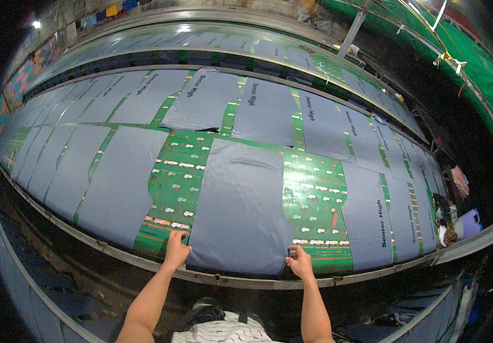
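A plain grey-blue fabric panel (241, 208) lies on the green printing table (315, 200) directly in front of me, with slight wrinkles in its upper part. My left hand (177, 251) is closed at the panel's near left edge, thumb and forefinger curled in at the cloth. On the opposite side my right hand (299, 263) pinches the near right edge, where a small dark fold shows between the fingers. Bare green surface with rows of small printed marks shows on both sides of this panel.
More grey panels cover the table left and right; some, such as the far panel (192, 103), carry dark lettering. A metal rail (218, 278) edges the table near me. Another long panel-covered table (246, 46) runs behind. A lavender container (470, 223) sits at the right end.
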### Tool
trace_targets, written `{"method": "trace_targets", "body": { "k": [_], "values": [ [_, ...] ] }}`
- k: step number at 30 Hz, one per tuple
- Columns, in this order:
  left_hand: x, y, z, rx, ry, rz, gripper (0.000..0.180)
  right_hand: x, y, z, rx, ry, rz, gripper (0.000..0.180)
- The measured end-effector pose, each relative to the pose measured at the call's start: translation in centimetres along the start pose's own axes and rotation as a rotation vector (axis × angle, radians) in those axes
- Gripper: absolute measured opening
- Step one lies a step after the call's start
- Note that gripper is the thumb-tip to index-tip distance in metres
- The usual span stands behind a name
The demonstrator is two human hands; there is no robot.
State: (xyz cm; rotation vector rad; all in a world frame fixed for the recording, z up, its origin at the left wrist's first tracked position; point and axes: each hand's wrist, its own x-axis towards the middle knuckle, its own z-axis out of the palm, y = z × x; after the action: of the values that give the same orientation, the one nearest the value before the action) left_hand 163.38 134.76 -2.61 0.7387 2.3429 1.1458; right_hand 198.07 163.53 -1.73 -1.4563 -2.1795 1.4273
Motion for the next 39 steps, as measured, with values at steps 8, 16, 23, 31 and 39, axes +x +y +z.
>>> {"method": "trace_targets", "body": {
  "k": [8,16,23,31,39],
  "values": [
    [0.1,-0.5,0.6,0.167,0.088,0.158,0.050,0.6,1.2,0.0,-0.056,0.034,-0.011,0.039],
    [-0.7,1.7,2.5,0.414,0.042,0.307,0.037,0.3,-2.4,2.6,-0.326,0.373,-0.432,0.021],
    [1.8,4.8,5.5,0.758,-0.334,0.807,0.061,1.8,-9.0,11.2,-0.541,0.064,-0.879,0.043],
    [14.2,5.8,6.3,0.821,-0.387,0.885,0.070,10.1,-13.0,13.0,-0.766,0.028,-0.759,0.063],
    [28.3,9.2,8.2,0.830,-0.372,0.912,0.069,23.1,-16.4,11.6,-0.817,0.103,-0.590,0.067]
  ]
}}
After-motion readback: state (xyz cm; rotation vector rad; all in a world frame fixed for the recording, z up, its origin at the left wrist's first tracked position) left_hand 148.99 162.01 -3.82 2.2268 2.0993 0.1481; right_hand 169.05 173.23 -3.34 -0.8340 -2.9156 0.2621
